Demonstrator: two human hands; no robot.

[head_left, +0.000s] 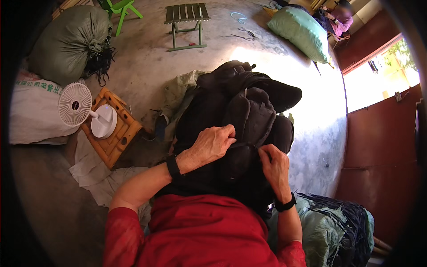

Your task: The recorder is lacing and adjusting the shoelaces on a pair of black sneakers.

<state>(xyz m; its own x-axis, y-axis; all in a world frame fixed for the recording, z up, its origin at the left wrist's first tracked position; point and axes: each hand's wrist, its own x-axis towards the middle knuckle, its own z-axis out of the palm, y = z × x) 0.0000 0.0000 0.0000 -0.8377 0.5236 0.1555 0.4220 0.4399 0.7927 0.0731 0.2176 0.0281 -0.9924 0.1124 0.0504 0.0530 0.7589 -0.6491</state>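
A heap of black padded fabric pieces [251, 113] lies across my lap, with curved, cup-like shapes. My left hand [211, 144] is closed at the near side of the heap, thumb and fingers pinched on a thin black strap [243, 145]. From the right, my right hand [275, 167] pinches the strap's other end, its fingers curled. Between the two hands the strap runs roughly level over a rounded black piece [238, 162]. Dark fabric on dark fabric hides where one piece stops and another starts. Each wrist wears a black band.
To the left, a white fan [104, 122] stands on a bamboo stool [120, 133] near stuffed sacks [69, 42]. A slatted folding stool [187, 20] is ahead. A pale green sack [300, 33] and a seated person are far right; a dark-strip bundle [342, 227] sits near right.
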